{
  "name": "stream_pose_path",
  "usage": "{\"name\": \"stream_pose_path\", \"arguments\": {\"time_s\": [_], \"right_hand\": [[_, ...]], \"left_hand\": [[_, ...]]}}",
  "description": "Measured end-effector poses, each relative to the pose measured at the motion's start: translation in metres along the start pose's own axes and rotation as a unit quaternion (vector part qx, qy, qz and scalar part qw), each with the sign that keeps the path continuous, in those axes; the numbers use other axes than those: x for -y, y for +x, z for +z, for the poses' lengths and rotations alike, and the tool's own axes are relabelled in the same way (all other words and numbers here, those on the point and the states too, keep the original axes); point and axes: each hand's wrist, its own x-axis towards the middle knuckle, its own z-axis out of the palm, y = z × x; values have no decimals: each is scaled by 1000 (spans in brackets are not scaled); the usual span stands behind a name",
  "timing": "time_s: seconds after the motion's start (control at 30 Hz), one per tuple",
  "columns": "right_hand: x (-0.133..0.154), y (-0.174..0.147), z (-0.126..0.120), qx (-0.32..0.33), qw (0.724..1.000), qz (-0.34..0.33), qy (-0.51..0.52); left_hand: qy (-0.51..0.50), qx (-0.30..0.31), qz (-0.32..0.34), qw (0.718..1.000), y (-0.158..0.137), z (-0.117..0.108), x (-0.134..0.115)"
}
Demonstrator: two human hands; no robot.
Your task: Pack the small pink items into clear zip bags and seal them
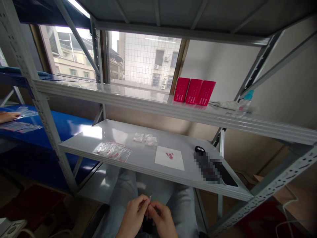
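Note:
Low over my lap, my left hand (137, 211) and my right hand (159, 215) meet with fingertips pinched. Between them is a small clear plastic bag (150, 199), seen nearly edge-on, with a hint of red at the fingers; its contents are hidden. On the grey shelf (146, 165) in front of me lies a white sheet of paper (162, 160) with a little cluster of small red pieces (169, 155). Left of it, several clear bags (114, 151) with red bits overlap near the front edge. Farther back are more small clear bags (150, 139).
A black round object (200, 149) and a dark phone-like slab (229, 177) lie at the shelf's right, beside a blurred-out patch. Three red boxes (194, 91) and a blue-capped bottle (246, 100) stand above. At far left, another person's hand (10, 116) rests by bags on a blue shelf.

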Motion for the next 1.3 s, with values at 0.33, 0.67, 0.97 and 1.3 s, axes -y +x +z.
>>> {"name": "stream_pose_path", "arguments": {"time_s": [0.33,0.67,0.97,1.3], "right_hand": [[6,-5,3,-30,997,-5,77],[0,-9,-1,-48,998,-19,43],[-11,-4,6,-167,977,-44,-125],[35,-10,-14,-8,909,-77,-410]], "left_hand": [[-26,-8,1,1000,-6,11,-2],[119,-30,76,990,-9,15,7],[372,-2,43,927,-1,1,-5],[403,135,98,900,12,-24,-30]]}}
